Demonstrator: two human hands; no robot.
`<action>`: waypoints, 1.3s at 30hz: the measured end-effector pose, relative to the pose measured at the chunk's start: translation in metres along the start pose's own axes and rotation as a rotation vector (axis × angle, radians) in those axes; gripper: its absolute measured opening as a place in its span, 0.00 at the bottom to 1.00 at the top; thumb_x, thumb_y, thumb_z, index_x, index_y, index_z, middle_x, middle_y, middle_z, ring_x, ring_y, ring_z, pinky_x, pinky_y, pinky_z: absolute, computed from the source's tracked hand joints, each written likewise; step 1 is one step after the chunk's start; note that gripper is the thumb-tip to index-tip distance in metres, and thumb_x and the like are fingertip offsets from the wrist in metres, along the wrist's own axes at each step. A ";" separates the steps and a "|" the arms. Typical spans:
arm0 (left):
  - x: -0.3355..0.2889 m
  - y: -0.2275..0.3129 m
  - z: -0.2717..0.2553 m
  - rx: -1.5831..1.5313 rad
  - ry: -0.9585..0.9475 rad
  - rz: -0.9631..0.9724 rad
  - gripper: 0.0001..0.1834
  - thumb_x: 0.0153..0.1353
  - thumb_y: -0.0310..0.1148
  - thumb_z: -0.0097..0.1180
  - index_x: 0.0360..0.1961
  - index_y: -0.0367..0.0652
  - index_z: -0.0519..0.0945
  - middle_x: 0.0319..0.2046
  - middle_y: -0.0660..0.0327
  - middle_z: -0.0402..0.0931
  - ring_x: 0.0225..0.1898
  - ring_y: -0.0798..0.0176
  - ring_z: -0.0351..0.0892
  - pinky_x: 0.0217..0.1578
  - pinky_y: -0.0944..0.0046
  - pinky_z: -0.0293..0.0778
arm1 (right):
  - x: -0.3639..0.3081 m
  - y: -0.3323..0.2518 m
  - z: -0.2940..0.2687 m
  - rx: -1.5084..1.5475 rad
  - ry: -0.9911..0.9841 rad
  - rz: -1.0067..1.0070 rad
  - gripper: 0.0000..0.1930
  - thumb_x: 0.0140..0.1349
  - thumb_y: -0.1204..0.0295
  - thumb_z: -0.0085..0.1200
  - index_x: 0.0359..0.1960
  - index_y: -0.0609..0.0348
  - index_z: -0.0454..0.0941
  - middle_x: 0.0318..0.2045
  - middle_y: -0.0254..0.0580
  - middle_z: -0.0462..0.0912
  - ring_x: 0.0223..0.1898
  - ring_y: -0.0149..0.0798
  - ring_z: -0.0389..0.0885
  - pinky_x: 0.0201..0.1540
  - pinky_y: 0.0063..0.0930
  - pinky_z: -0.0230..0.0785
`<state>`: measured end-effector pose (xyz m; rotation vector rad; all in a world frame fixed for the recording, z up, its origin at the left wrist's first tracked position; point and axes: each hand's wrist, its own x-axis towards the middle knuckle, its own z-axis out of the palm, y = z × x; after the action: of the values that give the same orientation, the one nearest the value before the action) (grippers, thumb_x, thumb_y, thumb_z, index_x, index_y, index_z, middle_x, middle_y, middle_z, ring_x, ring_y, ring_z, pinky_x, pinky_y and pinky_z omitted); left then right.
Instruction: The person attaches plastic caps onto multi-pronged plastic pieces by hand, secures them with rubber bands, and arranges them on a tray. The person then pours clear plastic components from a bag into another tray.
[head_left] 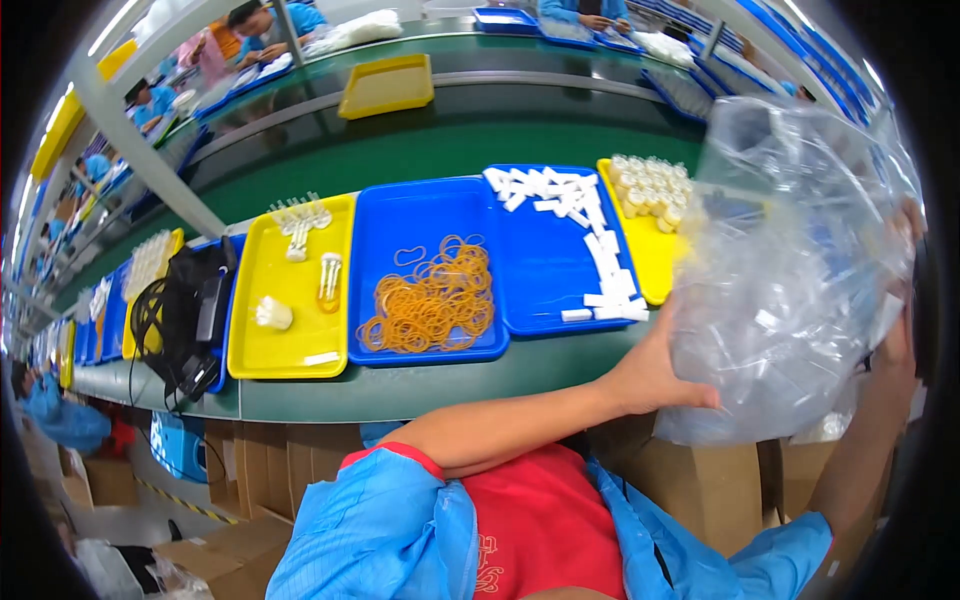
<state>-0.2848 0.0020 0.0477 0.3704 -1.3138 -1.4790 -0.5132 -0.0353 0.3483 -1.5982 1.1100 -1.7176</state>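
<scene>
A large, crinkled clear plastic bag (775, 330) is held up at the right, between my two hands. My left hand (655, 370) grips its left side, thumb in front and the other fingers hidden behind the plastic. At the bag's far right edge, my right hand (903, 245) is closed on it, partly hidden by the plastic. Pale shapes show through the bag, too blurred to name. Behind it stands a yellow tray (655, 290) with bundles of pale-capped tubes (645, 190). Beside that, a blue tray (540, 290) contains small white rectangular pieces (605, 260).
Another blue tray (385, 215) holds tan rubber bands (435, 300). Left of it, a yellow tray (255, 345) carries banded tube bundles. A black mesh bag (185, 300) lies farther left. Across the green conveyor (500, 130), with its yellow tray (388, 88), people work. Cardboard boxes (710, 490) stand below.
</scene>
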 end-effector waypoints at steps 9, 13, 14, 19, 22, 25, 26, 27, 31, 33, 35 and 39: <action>-0.066 0.000 -0.024 -0.630 0.179 -0.058 0.59 0.61 0.50 0.82 0.83 0.41 0.59 0.73 0.54 0.72 0.75 0.54 0.70 0.75 0.50 0.67 | -0.003 0.077 0.265 -0.038 -0.447 0.268 0.11 0.79 0.66 0.57 0.49 0.58 0.87 0.36 0.32 0.87 0.31 0.25 0.83 0.31 0.24 0.74; -0.083 0.004 -0.039 -0.828 0.243 -0.092 0.49 0.64 0.43 0.78 0.80 0.43 0.64 0.71 0.54 0.74 0.74 0.52 0.72 0.74 0.46 0.71 | -0.028 0.102 0.327 -0.020 -0.676 0.418 0.08 0.79 0.68 0.53 0.44 0.56 0.84 0.29 0.30 0.78 0.25 0.26 0.75 0.24 0.25 0.66; -0.084 0.004 -0.046 -0.867 0.248 -0.097 0.47 0.64 0.40 0.77 0.79 0.43 0.65 0.70 0.54 0.74 0.73 0.51 0.73 0.74 0.44 0.71 | -0.028 0.110 0.337 -0.046 -0.707 0.429 0.08 0.79 0.68 0.53 0.45 0.57 0.83 0.30 0.31 0.78 0.26 0.26 0.76 0.25 0.25 0.68; -0.088 0.005 -0.071 -0.940 0.282 -0.123 0.41 0.65 0.33 0.72 0.76 0.40 0.68 0.68 0.52 0.77 0.70 0.50 0.77 0.73 0.43 0.72 | -0.042 0.129 0.383 -0.114 -0.837 0.514 0.10 0.79 0.66 0.56 0.49 0.59 0.81 0.34 0.34 0.80 0.30 0.28 0.78 0.30 0.27 0.72; -0.089 0.010 -0.080 -1.003 0.268 -0.148 0.37 0.66 0.30 0.69 0.75 0.39 0.69 0.66 0.51 0.79 0.68 0.50 0.79 0.71 0.43 0.74 | -0.040 0.131 0.397 -0.366 -0.998 0.511 0.18 0.75 0.60 0.63 0.59 0.57 0.81 0.41 0.35 0.82 0.41 0.29 0.80 0.37 0.27 0.73; -0.087 0.001 -0.088 -1.032 0.260 -0.138 0.35 0.68 0.29 0.68 0.74 0.39 0.70 0.64 0.51 0.80 0.67 0.50 0.80 0.69 0.42 0.76 | -0.045 0.132 0.407 -0.581 -1.083 0.382 0.24 0.72 0.57 0.67 0.62 0.58 0.80 0.44 0.39 0.83 0.43 0.33 0.81 0.41 0.29 0.74; -0.086 -0.002 -0.090 -1.036 0.254 -0.137 0.34 0.68 0.28 0.67 0.74 0.40 0.71 0.64 0.51 0.80 0.67 0.51 0.80 0.69 0.42 0.77 | -0.044 0.133 0.409 -0.583 -1.088 0.382 0.24 0.72 0.57 0.67 0.62 0.58 0.80 0.44 0.39 0.83 0.43 0.33 0.81 0.41 0.29 0.74; -0.085 -0.005 -0.092 -1.038 0.258 -0.134 0.34 0.68 0.28 0.67 0.74 0.40 0.71 0.64 0.51 0.80 0.67 0.51 0.80 0.69 0.42 0.77 | -0.042 0.134 0.409 -0.671 -1.189 0.319 0.30 0.70 0.53 0.69 0.65 0.59 0.78 0.49 0.44 0.83 0.49 0.37 0.81 0.49 0.34 0.74; -0.078 -0.014 -0.100 -1.087 0.308 -0.018 0.31 0.70 0.30 0.66 0.73 0.45 0.72 0.62 0.55 0.80 0.66 0.54 0.80 0.70 0.43 0.75 | -0.036 0.131 0.416 -0.924 -1.433 0.267 0.53 0.62 0.34 0.72 0.79 0.60 0.70 0.69 0.63 0.78 0.74 0.56 0.74 0.75 0.50 0.66; -0.074 -0.004 -0.101 -1.105 0.349 0.005 0.32 0.73 0.32 0.64 0.75 0.45 0.70 0.63 0.52 0.79 0.66 0.52 0.80 0.70 0.41 0.75 | -0.026 0.138 0.409 -0.994 -1.484 0.280 0.61 0.59 0.29 0.69 0.84 0.60 0.62 0.78 0.68 0.69 0.81 0.61 0.66 0.81 0.53 0.59; -0.066 0.012 -0.101 -1.062 0.403 0.035 0.32 0.71 0.33 0.60 0.75 0.46 0.70 0.63 0.52 0.79 0.66 0.51 0.80 0.71 0.42 0.74 | -0.009 0.147 0.398 -0.971 -1.501 0.355 0.67 0.55 0.26 0.70 0.84 0.63 0.60 0.80 0.71 0.65 0.82 0.63 0.63 0.81 0.54 0.59; -0.054 0.044 -0.110 -1.111 0.435 0.013 0.32 0.67 0.31 0.55 0.74 0.44 0.72 0.63 0.51 0.79 0.66 0.48 0.80 0.71 0.41 0.73 | 0.007 0.126 0.405 -1.071 -1.657 0.319 0.73 0.50 0.25 0.73 0.86 0.66 0.55 0.81 0.73 0.62 0.83 0.65 0.61 0.79 0.56 0.63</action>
<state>-0.1563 -0.0020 0.0255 -0.0620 -0.0522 -1.7489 -0.1364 -0.1890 0.2289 -2.2617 1.0929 0.7909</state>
